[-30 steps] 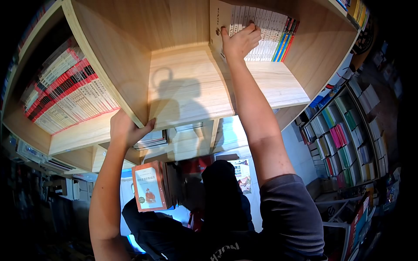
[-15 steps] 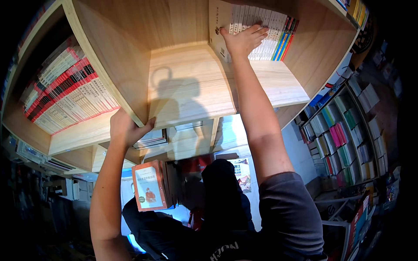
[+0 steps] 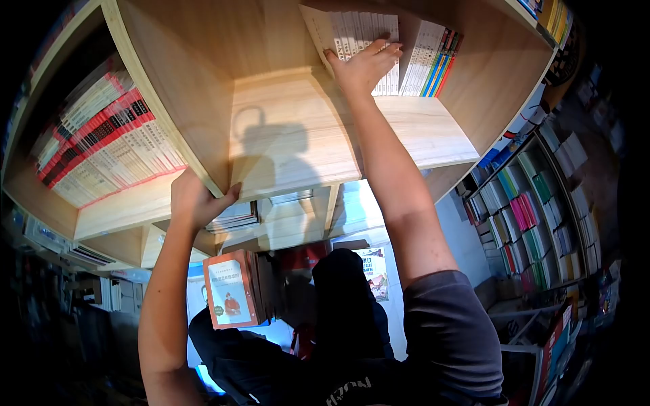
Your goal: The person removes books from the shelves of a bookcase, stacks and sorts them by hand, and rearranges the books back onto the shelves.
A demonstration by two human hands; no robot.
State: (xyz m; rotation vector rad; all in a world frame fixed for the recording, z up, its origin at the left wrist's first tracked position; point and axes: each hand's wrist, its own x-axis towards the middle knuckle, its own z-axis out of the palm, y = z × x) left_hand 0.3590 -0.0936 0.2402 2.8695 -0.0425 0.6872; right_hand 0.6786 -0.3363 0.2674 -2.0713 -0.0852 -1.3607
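Note:
High in the shelf compartment [image 3: 284, 152], my right hand [image 3: 365, 70] is clasped around a block of white-spined books [image 3: 352, 32]. Its thumb lies at the block's left cover and its fingers reach toward the right end. A dark gap parts this block from the other upright books [image 3: 420, 59], white ones with blue, yellow and red spines at their right. My left hand [image 3: 193, 199] grips the bottom front edge of the upright divider [image 3: 172, 135]. Its thumb shows on the compartment side; most of the fingers are hidden.
Red-and-white books [image 3: 112, 135] fill the compartment to the left. Below, a stack of books with an orange-bordered cover [image 3: 231, 291] is near my legs. Further books lie in the lower shelf [image 3: 233, 215]. Another bookshelf [image 3: 535, 210] stands at the right.
My right hand has shifted a little left with the block of white books. A gap has opened between that block and the books at its right. My left hand stays put.

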